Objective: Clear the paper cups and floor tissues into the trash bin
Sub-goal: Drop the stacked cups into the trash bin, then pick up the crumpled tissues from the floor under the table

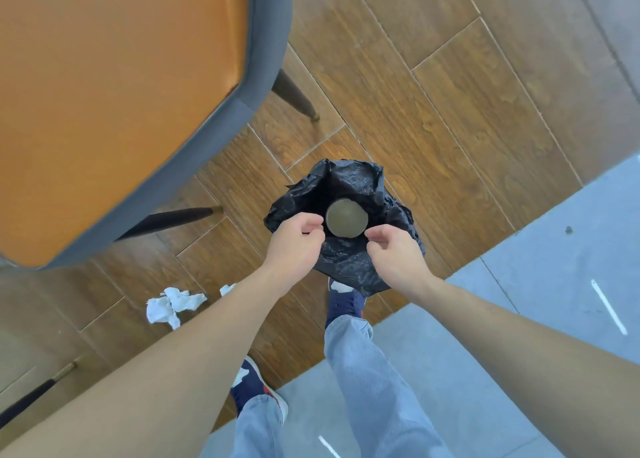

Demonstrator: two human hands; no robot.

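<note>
The trash bin, lined with a black bag [349, 180], stands on the wood floor just ahead of my feet. Inside its opening I see a round brown paper cup [346, 220] from the end on. My left hand [294, 241] hovers over the bin's left rim and my right hand [396, 255] over its right rim. Both have loosely curled fingers close to the cup, with a small gap on each side, and hold nothing. A crumpled white tissue [173, 306] lies on the floor to the left under my left forearm, with a smaller scrap [227, 288] beside it.
A chair with an orange seat and grey rim [194, 153] fills the upper left; its dark legs [294, 94] reach the floor near the bin. Another dark leg [31, 400] shows at lower left. Grey tiles [519, 284] lie to the right. My shoes stand below the bin.
</note>
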